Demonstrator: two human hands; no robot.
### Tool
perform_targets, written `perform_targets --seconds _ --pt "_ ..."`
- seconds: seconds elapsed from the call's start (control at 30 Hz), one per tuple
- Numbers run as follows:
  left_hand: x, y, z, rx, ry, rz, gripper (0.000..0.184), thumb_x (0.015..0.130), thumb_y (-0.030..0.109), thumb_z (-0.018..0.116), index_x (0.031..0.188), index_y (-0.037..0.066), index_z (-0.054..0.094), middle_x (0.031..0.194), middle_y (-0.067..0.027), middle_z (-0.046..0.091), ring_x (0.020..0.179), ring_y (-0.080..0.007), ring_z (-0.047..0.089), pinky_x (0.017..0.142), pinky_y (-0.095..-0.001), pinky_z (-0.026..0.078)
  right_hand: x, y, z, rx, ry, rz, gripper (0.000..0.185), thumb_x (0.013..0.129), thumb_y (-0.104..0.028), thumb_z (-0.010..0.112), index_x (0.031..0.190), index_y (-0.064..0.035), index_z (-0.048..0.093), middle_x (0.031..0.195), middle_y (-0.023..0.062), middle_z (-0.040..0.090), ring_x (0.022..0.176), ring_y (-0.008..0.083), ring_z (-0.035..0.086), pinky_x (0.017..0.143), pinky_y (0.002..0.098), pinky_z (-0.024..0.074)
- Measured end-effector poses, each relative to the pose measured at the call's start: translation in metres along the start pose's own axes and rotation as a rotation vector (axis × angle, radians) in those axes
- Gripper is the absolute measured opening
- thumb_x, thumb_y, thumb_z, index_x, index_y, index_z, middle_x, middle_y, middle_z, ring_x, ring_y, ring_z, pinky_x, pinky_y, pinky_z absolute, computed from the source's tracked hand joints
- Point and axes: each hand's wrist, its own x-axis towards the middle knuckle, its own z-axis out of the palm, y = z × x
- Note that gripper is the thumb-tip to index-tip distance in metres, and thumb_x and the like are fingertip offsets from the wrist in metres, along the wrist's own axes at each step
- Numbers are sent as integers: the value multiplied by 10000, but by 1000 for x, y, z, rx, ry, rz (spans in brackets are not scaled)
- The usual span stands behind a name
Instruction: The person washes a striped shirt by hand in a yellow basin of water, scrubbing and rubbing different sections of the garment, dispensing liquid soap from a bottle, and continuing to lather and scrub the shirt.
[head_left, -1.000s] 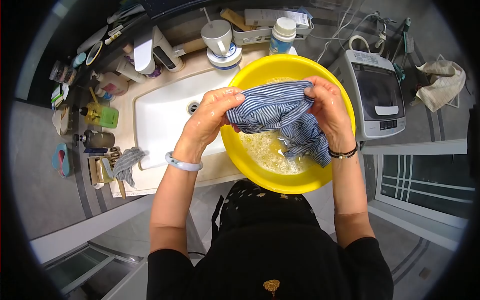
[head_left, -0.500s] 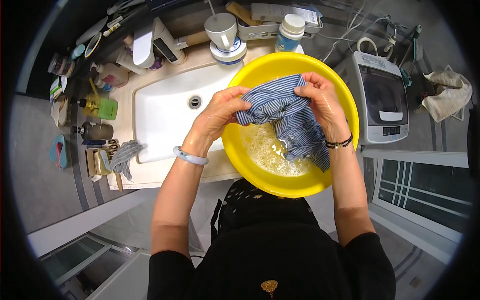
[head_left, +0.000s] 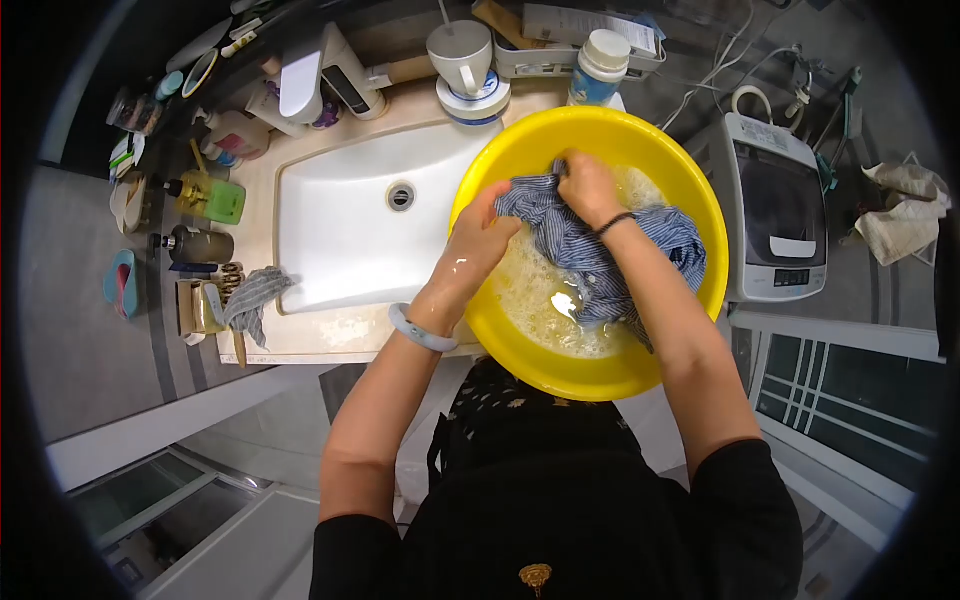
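Observation:
A blue-and-white striped cloth (head_left: 565,237) lies partly in sudsy water inside a large yellow basin (head_left: 490,325). My left hand (head_left: 480,240) grips the cloth's left end over the basin's left side. My right hand (head_left: 590,188) is closed on a bunched upper part of it, near the middle of the basin. From there the fabric spreads down and to the right into the foamy water (head_left: 535,300).
A white sink (head_left: 335,230) adjoins the basin on the left. Behind stand a white cup (head_left: 460,52) and a white-capped bottle (head_left: 600,68). Soap bottles (head_left: 212,197) and a grey rag (head_left: 258,300) line the left side. A washing machine (head_left: 775,205) stands right.
My right hand has moved left and down over the basin, and my left hand has shifted slightly right. The cloth, earlier stretched between them, is now bunched, with more of it spread to the right.

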Motion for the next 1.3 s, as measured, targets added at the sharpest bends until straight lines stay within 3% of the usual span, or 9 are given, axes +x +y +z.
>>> perform_targets --seconds 0.1,0.23,0.53,0.6,0.7,0.83,1.07,1.23,1.3 --pt "9 -21 8 80 176 377 509 758 158 589 1229 -4 484 983 -158 593 865 -210 563 767 -304 450 -1 -21 -65 618 -151 248 142 807 -80 552 850 37 621 651 119 611 522 222 599 481 349 492" --pt "14 -9 48 119 119 528 484 754 136 585 1203 -21 498 1059 -193 592 949 -247 582 812 -332 451 -15 -48 -115 994 -369 370 195 903 -153 518 896 16 615 726 40 612 541 93 559 486 252 499" --pt "38 1 45 -111 111 407 262 859 51 457 1097 -10 550 975 -28 608 861 -85 558 765 -256 455 -61 -22 -113 1357 -30 438 305 927 -263 490 992 10 610 896 83 632 826 148 600 742 254 487" --pt "16 21 59 94 36 335 318 843 69 472 1143 -19 525 1039 -117 615 918 -190 592 823 -301 452 -68 -17 -87 1801 -281 720 367 938 -297 484 1106 24 540 1016 89 607 922 169 581 806 302 485" --pt "-20 25 104 1008 288 861 446 815 151 532 1226 -11 473 1208 -260 507 1103 -357 507 941 -460 370 -77 -41 -74 2147 46 894 459 964 -393 383 1214 -21 479 1160 144 556 1044 266 541 919 399 447" --pt "-63 37 106 970 164 866 484 787 163 594 1239 29 483 1281 -240 460 1169 -369 458 969 -551 311 -80 -43 -81 2697 -345 423 582 943 -487 346 1293 -29 423 1270 205 484 1151 351 481 991 453 389" --pt "-75 16 47 789 169 704 479 759 79 608 1225 40 503 1304 -204 455 1180 -362 450 1005 -474 313 -59 -55 -84 2644 -379 506 758 865 -557 442 1371 -8 315 1370 234 372 1215 464 385 1059 546 250" --pt "-43 -31 4 735 738 590 480 756 93 623 1215 41 491 1222 -186 517 1113 -342 506 945 -445 378 -62 -58 -89 2521 -212 624 579 844 -314 539 1292 33 417 1284 226 479 1169 438 448 1024 530 312" --pt "-23 -64 -10 433 557 436 506 758 114 635 1230 33 471 1209 -196 526 1085 -342 529 918 -424 403 -63 -58 -84 2446 -176 633 525 837 -288 550 1246 28 462 1257 210 507 1144 413 476 1013 514 331"
